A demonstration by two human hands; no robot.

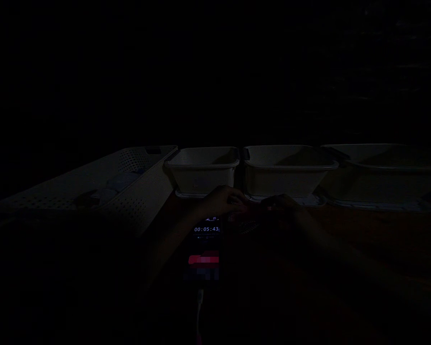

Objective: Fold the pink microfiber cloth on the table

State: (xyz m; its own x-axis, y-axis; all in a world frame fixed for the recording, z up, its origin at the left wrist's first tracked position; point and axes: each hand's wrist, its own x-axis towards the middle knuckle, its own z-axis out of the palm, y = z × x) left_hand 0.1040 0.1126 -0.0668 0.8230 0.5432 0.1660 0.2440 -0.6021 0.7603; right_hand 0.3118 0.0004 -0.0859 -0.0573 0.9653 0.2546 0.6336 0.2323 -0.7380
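The scene is very dark. My left hand (pixel 224 200) reaches in above a lit phone (pixel 205 247), its fingers bent and closed toward a dark reddish thing (pixel 250 212). From the other side my right hand (pixel 283 202) meets the same thing, with its fingertips drawn together in shadow. Spread below the hands is a faint dotted pattern, perhaps part of that thing; its kind cannot be made out. The phone's screen shows a running time and a red bar, and a pale cable (pixel 199 306) leads from its lower end.
A white perforated basket (pixel 154 184) stands at the left, with dim items (pixel 122 181) inside. Beyond my hands a row holds a small pale bin (pixel 206 178), a middle bin (pixel 287 181) and a larger right bin (pixel 377 184). The dark tabletop (pixel 345 230) looks reddish brown.
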